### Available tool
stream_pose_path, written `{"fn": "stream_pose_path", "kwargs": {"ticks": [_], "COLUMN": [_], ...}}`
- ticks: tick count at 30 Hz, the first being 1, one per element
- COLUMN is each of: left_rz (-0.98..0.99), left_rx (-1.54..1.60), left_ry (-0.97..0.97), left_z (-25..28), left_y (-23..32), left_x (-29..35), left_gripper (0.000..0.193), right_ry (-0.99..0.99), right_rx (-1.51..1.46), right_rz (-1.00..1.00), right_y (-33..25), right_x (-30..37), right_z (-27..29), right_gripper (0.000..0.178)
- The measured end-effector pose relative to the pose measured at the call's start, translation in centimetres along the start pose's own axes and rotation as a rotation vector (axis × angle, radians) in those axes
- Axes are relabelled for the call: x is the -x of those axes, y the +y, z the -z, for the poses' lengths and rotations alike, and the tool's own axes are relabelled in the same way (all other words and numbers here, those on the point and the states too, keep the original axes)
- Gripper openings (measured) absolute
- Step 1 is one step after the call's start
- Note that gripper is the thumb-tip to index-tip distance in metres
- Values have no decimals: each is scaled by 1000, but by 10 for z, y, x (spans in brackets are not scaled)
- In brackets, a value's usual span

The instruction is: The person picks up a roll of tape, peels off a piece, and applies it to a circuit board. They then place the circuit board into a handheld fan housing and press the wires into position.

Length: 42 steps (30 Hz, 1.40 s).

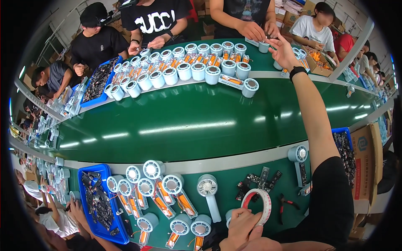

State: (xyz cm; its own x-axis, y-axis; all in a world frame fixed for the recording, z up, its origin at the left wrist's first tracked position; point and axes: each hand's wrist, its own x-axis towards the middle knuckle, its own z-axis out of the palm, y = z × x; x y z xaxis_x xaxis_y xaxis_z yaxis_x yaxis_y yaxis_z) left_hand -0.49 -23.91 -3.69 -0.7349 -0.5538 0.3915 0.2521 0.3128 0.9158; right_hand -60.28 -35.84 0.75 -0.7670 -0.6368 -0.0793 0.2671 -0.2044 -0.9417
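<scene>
My left hand [242, 228] is closed around a roll of tape [264, 209] with a white, red-printed core, held upright above the near bench. My right arm stretches far across the conveyor. At its end, my right hand [284, 53] has its fingers extended beside a co-worker's hands [253, 31]. Between us stands a light blue fan head [264, 47]; whether my fingertips touch it is too small to tell. Just past the tape lie several black circuit boards [258, 182] and red-handled pliers [288, 205]. Left of them lies a handheld fan [207, 186] showing white blades.
Several opened fans [172, 184] with orange batteries stand at the near left, beside a blue tray [109, 184] of black parts. The green conveyor belt [176, 138] crosses the middle. More fans [184, 72] line the far bench, where co-workers sit. A cardboard box [363, 163] stands right.
</scene>
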Motion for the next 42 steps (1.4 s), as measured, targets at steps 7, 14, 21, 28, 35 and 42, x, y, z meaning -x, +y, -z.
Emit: {"fn": "stream_pose_path", "kwargs": {"ticks": [7,14,21,28,35,42], "left_rz": [-30,123,-42,486,231,84], "left_rx": [-62,64,85,408,8,-583], "left_ry": [-14,113,-54,-173,-79,43], "left_z": [-4,-11,0,-18,-27,-18], "left_y": [32,31,45,51,39,16], "left_x": [-9,7,15,83,132,152], "left_gripper": [40,29,28,28,35,46], "right_ry": [-3,-111,-965,-815,-188,60], "right_rx": [20,334,882,747,1145,1372], "right_rz": [32,-69,80,60,337,308], "right_y": [-11,3,-39,-10,74,94], "right_x": [8,120,425,545,620,609], "right_z": [-4,-29,-89,-32,1,-17], "right_gripper": [37,10,33,31,22,33]}}
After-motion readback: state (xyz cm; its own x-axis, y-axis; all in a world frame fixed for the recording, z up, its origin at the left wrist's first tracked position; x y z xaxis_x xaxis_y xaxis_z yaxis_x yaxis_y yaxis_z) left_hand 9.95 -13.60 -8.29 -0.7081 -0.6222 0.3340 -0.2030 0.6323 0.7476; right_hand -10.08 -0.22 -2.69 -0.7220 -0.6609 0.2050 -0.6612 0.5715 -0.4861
